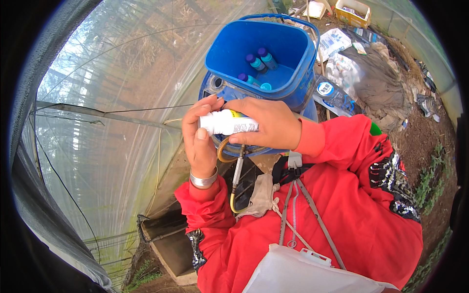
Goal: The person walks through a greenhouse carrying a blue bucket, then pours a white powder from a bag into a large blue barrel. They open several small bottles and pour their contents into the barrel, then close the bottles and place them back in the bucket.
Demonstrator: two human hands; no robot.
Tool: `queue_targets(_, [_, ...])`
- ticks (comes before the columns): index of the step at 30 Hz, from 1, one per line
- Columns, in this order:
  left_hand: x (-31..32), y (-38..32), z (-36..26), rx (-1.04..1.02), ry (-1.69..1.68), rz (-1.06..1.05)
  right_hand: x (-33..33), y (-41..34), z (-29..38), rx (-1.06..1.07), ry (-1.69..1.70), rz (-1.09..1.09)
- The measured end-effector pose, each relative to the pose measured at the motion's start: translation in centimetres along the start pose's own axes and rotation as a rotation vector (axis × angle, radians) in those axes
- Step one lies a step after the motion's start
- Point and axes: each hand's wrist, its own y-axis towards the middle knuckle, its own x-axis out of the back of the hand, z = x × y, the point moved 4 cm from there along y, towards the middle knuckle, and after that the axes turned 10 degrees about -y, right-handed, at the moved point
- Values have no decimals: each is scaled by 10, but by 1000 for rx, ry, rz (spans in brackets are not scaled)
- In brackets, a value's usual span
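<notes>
A white plastic bottle [240,125] with a printed label lies sideways between my hands, its neck end pointing left. My right hand [273,122] is wrapped around the label part. At the neck end, my left hand [200,143] has its thumb and fingers around the white top; a silver bangle sits on that wrist. Just beyond the hands, a blue plastic bucket [234,47] stands on a blue drum [229,96]. Inside the bucket are several teal bottles [257,65], some with purple caps. Below my hands hang a tan hose [221,151] and a metal spray-lance handle [238,172].
Clear plastic sheeting [121,73] rises on the left. At right, the ground holds a bag of white bottles [342,69], a dark printed bag [331,91] and a crumpled brown sheet [384,88]. A foam box [352,14] stands farther back. An open concrete basin [172,252] lies lower left.
</notes>
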Motion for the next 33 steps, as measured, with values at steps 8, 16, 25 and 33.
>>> queue_targets(8, [-19,3,-3,-287,-145,-325,2,2,18,61,-65,-104])
queue_targets(16, [-24,11,-17,-311,-413,-174,-13,5,27,-275,1078,459])
queue_targets(25, [-23,20,-27,-277,-315,-166,-28,7,25,-471,1607,624])
queue_targets(33, [-23,26,-20,-140,-214,-242,-19,7,18,-432,1241,442])
